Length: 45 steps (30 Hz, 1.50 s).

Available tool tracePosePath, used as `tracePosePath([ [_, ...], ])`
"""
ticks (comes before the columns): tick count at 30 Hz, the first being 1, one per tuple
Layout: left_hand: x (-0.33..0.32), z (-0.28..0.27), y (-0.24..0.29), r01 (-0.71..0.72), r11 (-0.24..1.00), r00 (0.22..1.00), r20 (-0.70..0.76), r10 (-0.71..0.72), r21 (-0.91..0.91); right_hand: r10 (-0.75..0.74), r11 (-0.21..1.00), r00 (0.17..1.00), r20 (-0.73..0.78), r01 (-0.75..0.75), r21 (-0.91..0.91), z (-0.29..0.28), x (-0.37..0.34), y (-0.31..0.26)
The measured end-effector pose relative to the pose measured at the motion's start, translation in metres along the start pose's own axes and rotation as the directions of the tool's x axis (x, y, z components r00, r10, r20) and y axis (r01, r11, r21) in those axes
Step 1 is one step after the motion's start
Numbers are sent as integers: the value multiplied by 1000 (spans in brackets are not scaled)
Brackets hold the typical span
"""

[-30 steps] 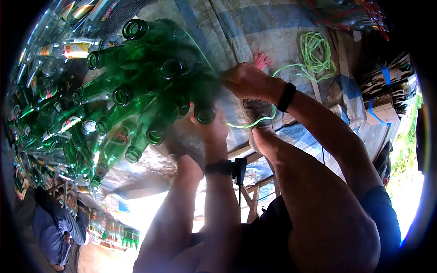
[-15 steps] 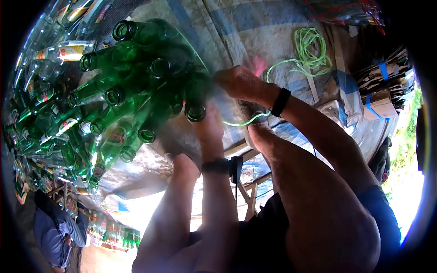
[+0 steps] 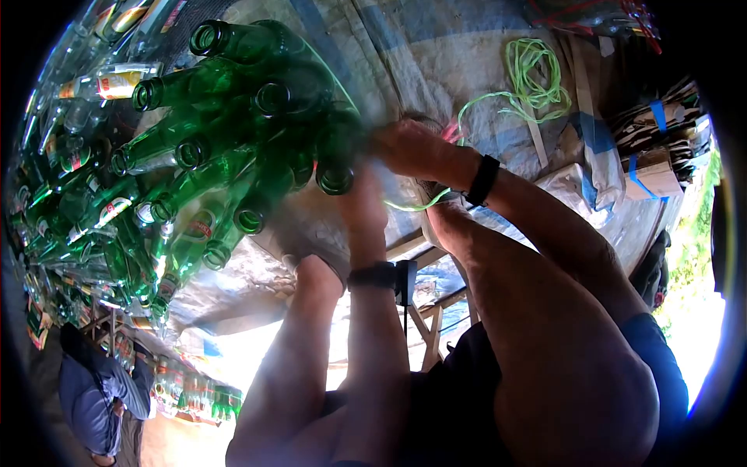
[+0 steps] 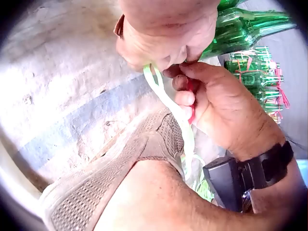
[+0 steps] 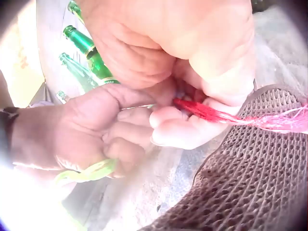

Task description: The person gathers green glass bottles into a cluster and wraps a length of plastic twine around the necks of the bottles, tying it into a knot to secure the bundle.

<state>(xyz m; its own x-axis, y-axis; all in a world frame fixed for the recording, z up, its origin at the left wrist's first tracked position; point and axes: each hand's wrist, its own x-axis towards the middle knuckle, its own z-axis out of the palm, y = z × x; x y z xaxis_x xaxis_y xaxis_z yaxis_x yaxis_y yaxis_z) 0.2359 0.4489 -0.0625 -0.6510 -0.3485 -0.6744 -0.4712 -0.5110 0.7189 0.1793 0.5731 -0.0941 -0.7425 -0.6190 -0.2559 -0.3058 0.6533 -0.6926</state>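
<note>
A cluster of green glass bottles (image 3: 296,82) points its necks toward me, with a light-green string (image 3: 331,74) along its far edge. Beside its near right side, my left hand (image 3: 362,202) has its fingers curled round green string (image 4: 166,98), which trails down past a shoe. Close against it works my right hand (image 3: 420,148). In the right wrist view, that hand's curled fingers hold a bunch of red string (image 5: 207,111) with a frayed pink tail. The fingertips of both hands meet, and the spot where they work is partly hidden.
A coil of green string (image 3: 537,82) lies on the sheeted floor (image 3: 467,39). Loose bottles (image 3: 109,210) pile up on the left. Stacked cardboard (image 3: 654,175) stands at the right. A foot in a mesh shoe (image 4: 120,168) sits beside the hands; another person (image 3: 101,397) is at lower left.
My right hand turns and shifts slightly beside the bottle cluster, its wrist a little lower. The left hand stays close to the same place. The view has shifted slightly.
</note>
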Motion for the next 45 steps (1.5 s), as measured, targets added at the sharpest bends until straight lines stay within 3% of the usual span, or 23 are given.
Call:
tracePosePath([
  [2, 0, -2, -2, 213, 971, 977, 10, -213, -108, -60, 998, 998, -4, 60, -3, 3, -3, 5],
  [7, 6, -10, -16, 171, 983, 983, 79, -166, -61, -117, 988, 988, 100, 127, -94, -1, -13, 11],
  [10, 3, -8, -12, 160, 984, 981, 121, -150, -76, -78, 980, 971, 227, 117, -162, -40, -16, -10],
  [12, -1, -2, -3, 196, 974, 975, 132, -180, -116, 79, 982, 907, 413, -142, 125, -77, -17, -23],
  [13, -3, 2, 6, 220, 972, 971, 114, -210, -81, 80, 982, 907, 413, -143, 125, -78, -20, -21],
  [15, -2, 2, 9, 243, 969, 967, 94, -238, -46, -9, 937, 951, 308, -100, 334, -79, -21, -15],
  [16, 0, 0, 6, 205, 978, 975, 100, -200, -42, -10, 937, 951, 308, -99, 335, -75, -20, -11],
  [18, 5, -3, 1, 169, 985, 981, 107, -164, -37, -51, 991, 995, -84, 61, 116, -65, -18, 0],
  [20, 11, -9, -4, 51, 990, 988, 135, -69, 132, 52, 972, 998, -38, -42, 233, -63, -13, 6],
  [22, 12, -18, -9, 91, 986, 982, 151, -111, 138, 150, 927, 988, 21, -148, 343, -57, -8, 9],
  [24, 9, -17, -5, 128, 981, 974, 168, -151, 144, -239, 968, 959, -151, 247, 35, -47, -1, 10],
  [25, 7, -16, -4, 151, 984, 973, 163, -164, 91, -239, 968, 959, -152, 247, 35, -46, 2, 7],
  [27, 5, -13, 0, 175, 984, 971, 158, -179, 38, -106, 962, 992, -63, 119, 245, -43, 5, 2],
  [28, 5, -12, 1, 170, 984, 971, 158, -178, 60, -105, 962, 992, -63, 118, 247, -40, 5, 1],
  [30, 5, -14, 3, 164, 983, 972, 157, -176, 84, 128, 876, 990, 56, -139, 462, -34, 6, 0],
  [31, 7, -17, 1, 163, 984, 969, 178, -174, 76, 129, 876, 990, 55, -140, 463, -32, 6, 2],
  [33, 9, -23, -3, 163, 984, 965, 198, -173, 69, -101, 946, 991, -85, 122, 301, -30, 7, 6],
  [35, 13, -27, -4, 106, 987, 962, 239, -132, 118, -80, 939, 995, -61, 96, 331, -28, 7, 10],
  [39, 14, -33, 2, 152, 980, 963, 204, -176, 127, -74, 950, 997, -22, 77, 301, -20, 10, 21],
  [40, 12, -33, 9, 270, 962, 937, 237, -256, -27, -73, 950, 997, -22, 76, 302, -23, 10, 18],
  [41, 9, -31, 15, 384, 907, 902, 281, -327, -175, 3, 924, 999, 33, -16, 383, -26, 9, 14],
  [43, 7, -25, 21, 418, 883, 899, 239, -367, -213, 75, 883, 993, 95, -110, 457, -28, 6, 6],
  [45, 5, -21, 23, 449, 857, 891, 198, -408, -253, 292, 638, 932, 215, -357, 682, -30, 5, -2],
])
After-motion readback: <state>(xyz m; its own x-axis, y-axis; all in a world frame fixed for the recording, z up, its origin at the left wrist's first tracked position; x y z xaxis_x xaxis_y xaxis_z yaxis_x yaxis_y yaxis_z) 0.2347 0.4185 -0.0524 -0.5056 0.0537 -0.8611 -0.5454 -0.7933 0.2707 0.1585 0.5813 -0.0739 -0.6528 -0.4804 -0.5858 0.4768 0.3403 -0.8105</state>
